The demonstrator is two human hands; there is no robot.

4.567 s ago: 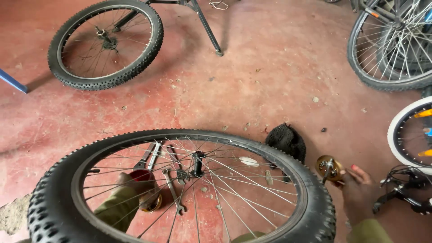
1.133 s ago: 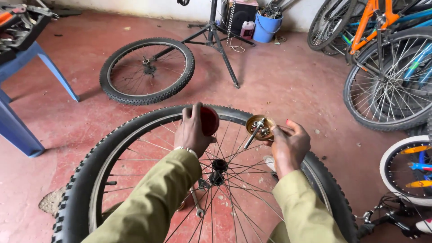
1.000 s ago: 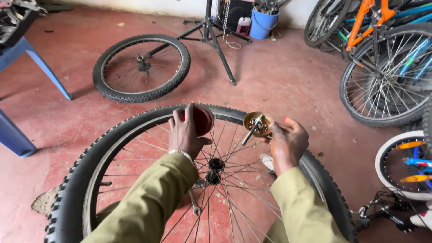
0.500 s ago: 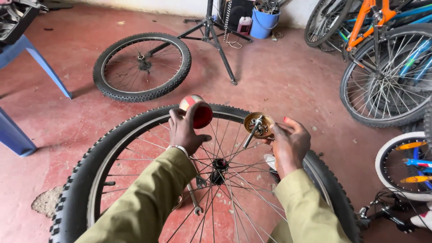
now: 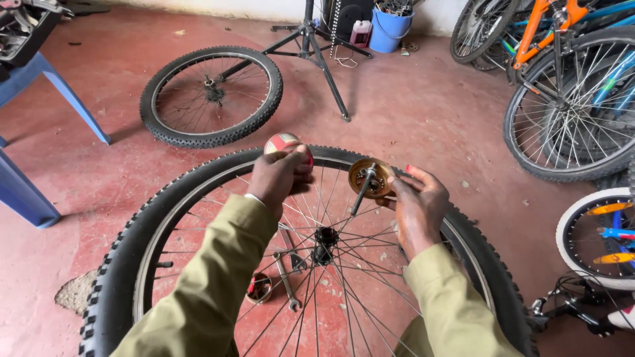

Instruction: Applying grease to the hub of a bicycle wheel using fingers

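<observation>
While our left hand grips a small red-and-white tin above the big wheel, our right hand pinches a brass-coloured freewheel on its axle, just right of the tin. Near us, a spanner lies on the red floor between the spokes.

Well beyond the grip, a second knobby wheel lies flat on the red floor, beside a black repair stand. A blue bucket sits farther back by the wall. Off to the grip's right stand bicycles, one orange-framed. To its left is a blue plastic stool.
</observation>
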